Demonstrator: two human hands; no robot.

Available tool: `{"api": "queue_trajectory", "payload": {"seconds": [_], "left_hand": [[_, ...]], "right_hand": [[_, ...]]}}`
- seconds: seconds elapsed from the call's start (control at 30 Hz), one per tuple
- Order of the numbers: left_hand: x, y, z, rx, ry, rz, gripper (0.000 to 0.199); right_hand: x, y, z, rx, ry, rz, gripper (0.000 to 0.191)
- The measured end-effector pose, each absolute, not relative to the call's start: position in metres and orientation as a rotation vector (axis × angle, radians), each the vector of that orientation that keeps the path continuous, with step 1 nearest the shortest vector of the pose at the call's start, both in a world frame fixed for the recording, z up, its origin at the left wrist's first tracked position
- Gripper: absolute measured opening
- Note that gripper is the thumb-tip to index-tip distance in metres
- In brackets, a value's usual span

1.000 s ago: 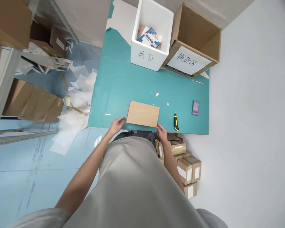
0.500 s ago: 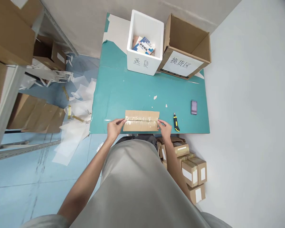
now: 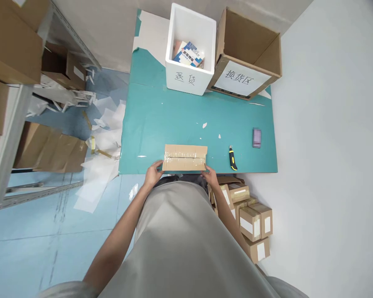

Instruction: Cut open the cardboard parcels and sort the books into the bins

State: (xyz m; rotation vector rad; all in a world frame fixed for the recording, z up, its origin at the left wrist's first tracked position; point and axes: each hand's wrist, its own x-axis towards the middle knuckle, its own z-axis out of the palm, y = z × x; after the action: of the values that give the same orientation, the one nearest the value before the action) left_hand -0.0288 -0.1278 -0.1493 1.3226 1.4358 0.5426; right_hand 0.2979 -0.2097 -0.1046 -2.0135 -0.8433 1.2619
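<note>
A small taped cardboard box (image 3: 185, 164) lies at the front edge of the green table, with clear tape along its middle seam. My left hand (image 3: 153, 174) grips its left end near the lower corner, thumb and fingers closed on the edge. On the opposite end, my right hand (image 3: 210, 177) has its fingers closed at the lower right corner. To the right of the box lies a black and yellow utility knife (image 3: 232, 158).
On the green table (image 3: 174, 120), a white foam box (image 3: 189, 79) holding books (image 3: 189, 54) and an open cardboard box (image 3: 240, 80) stand at the back. A phone (image 3: 256, 138) lies at right. Stacked cartons (image 3: 250, 223) sit below; a shelf (image 3: 12, 128) is left.
Both my hands have slid down the ends of the box toward its near corners. The box has barely moved, and the view has shifted slightly.
</note>
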Motion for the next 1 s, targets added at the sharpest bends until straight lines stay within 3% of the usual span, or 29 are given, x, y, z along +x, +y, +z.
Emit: {"api": "queue_trajectory", "payload": {"seconds": [0.27, 0.57, 0.77, 1.0], "left_hand": [[-0.022, -0.098, -0.104, 1.212, 1.418, 0.632, 0.067], [-0.028, -0.091, -0.138, 1.054, 1.59, 0.611, 0.055], [-0.035, -0.112, -0.136, 1.097, 1.552, 0.561, 0.031], [-0.028, -0.098, -0.09, 1.106, 1.522, 0.759, 0.043]], "right_hand": [[0.303, -0.181, -0.082, -1.93, -1.017, 1.104, 0.064], [0.3, -0.175, -0.093, -2.043, -0.95, 1.164, 0.056], [0.288, -0.194, -0.1, -2.023, -0.883, 1.292, 0.056], [0.299, -0.171, -0.063, -1.928, -0.886, 1.074, 0.058]]}}
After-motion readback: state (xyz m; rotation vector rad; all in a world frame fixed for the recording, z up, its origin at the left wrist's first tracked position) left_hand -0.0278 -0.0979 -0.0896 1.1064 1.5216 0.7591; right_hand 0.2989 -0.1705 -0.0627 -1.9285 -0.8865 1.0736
